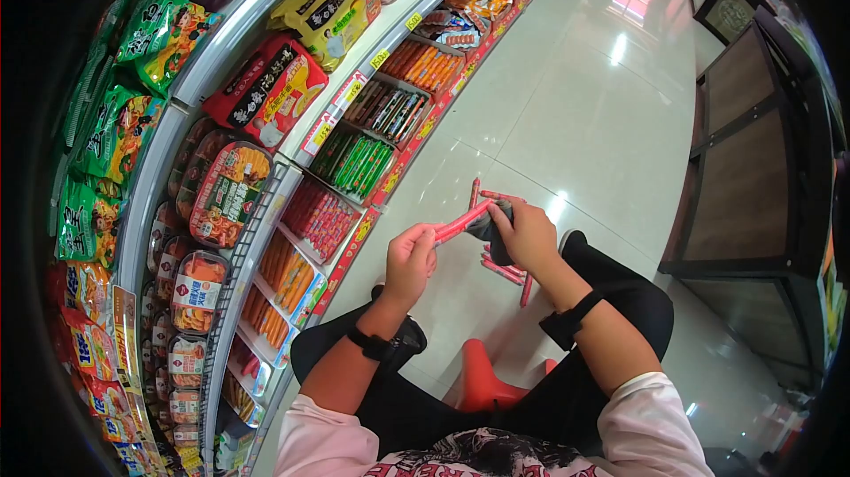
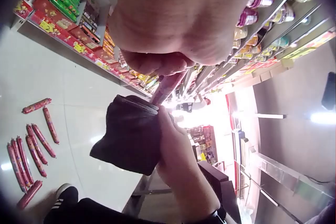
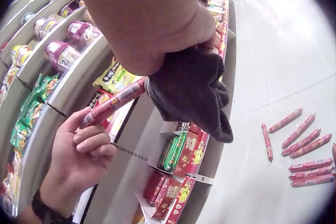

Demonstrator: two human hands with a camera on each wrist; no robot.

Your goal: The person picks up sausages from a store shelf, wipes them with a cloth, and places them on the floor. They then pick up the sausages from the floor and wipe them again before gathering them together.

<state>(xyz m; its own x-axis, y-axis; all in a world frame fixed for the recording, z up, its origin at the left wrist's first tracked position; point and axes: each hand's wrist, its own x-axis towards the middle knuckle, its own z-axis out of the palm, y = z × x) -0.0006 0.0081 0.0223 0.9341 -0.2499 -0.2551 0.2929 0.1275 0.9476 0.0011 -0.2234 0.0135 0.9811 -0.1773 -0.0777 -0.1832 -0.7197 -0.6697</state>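
A red wrapped stick (image 1: 462,224) is held between the two hands. The left hand (image 1: 412,263) pinches one end of it between thumb and fingers; in the right wrist view that hand (image 3: 81,153) has its other fingers curled. A dark grey cloth (image 3: 189,87) covers the stick's other end, and the right hand (image 1: 529,236) grips cloth and stick together. The cloth (image 2: 128,134) hangs down from the right hand in the left wrist view. Several similar red sticks (image 3: 298,129) lie on the floor beyond the hands.
Shelves on the left carry boxes of coloured sticks (image 1: 354,163), green packets (image 1: 119,136) and plastic trays (image 1: 232,194). A red stool (image 1: 482,380) stands between the person's legs. Dark wooden panels (image 1: 744,176) line the right side of the pale tiled floor (image 1: 549,105).
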